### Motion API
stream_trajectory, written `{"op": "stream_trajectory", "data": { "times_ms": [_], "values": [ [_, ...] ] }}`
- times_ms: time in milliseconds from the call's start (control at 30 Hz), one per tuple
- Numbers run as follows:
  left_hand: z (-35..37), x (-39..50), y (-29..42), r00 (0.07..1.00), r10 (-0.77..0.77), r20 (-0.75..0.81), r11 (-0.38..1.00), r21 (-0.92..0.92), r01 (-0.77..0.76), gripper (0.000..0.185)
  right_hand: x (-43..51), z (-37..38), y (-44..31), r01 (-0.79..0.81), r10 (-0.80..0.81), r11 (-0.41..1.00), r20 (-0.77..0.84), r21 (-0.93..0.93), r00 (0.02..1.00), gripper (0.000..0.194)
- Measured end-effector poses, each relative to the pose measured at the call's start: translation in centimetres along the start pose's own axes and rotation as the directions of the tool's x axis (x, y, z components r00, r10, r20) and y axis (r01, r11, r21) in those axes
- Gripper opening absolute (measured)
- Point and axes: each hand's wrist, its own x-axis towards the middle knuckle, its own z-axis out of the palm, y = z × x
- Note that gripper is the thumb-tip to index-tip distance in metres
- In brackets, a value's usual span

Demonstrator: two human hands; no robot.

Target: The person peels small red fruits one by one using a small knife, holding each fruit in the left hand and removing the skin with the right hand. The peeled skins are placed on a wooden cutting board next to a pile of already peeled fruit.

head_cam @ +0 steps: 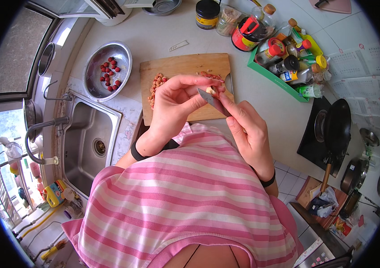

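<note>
My left hand point(174, 100) pinches a small pale, red-skinned piece of fruit point(211, 90) between its fingers, above the wooden cutting board point(196, 112). In my right hand point(248, 125) is a small paring knife point(214, 103); its handle is mostly hidden by my fingers. The blade lies right by the fruit piece, angled up and left. Cut fruit pieces point(156, 87) are heaped along the board's left side, partly behind my left hand. Red scraps point(214, 75) lie at the board's far right. Several whole red fruits point(108, 69), like hawthorn berries, rest in a perforated steel basin point(128, 67).
A steel sink point(86, 134) with a faucet point(46, 123) is at left. A white plastic strip point(179, 45) lies behind the board. Jars point(207, 15) and a green box point(277, 82) of bottles stand at back right. Farther right, a wok point(337, 127) sits on the stove.
</note>
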Motion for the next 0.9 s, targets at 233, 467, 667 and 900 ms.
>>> {"op": "stream_trajectory", "data": {
  "times_ms": [233,467,667,900],
  "values": [
    [-0.3,0.0,0.0,1.0,-0.004,-0.001,0.999,0.039,0.004,0.02,-0.1,0.0,-0.3,-0.008,0.008,1.0,-0.003,0.007,1.0,0.044],
    [-0.4,0.0,-0.2,0.998,-0.067,-0.004,0.997,-0.027,0.067,0.02,-0.2,0.7,0.2,0.027,-0.03,0.998,-0.061,-0.051,0.998,0.041],
    [-0.4,0.1,-0.6,0.996,-0.088,-0.035,0.994,-0.061,0.086,0.02,-0.3,1.7,1.6,-0.018,0.031,0.989,-0.079,0.15,0.996,0.036],
    [-1.0,0.6,-1.4,0.988,-0.138,-0.068,0.99,-0.003,0.138,0.026,-0.6,0.6,2.4,-0.476,0.392,0.503,0.301,0.721,0.869,0.04]
  ]
}}
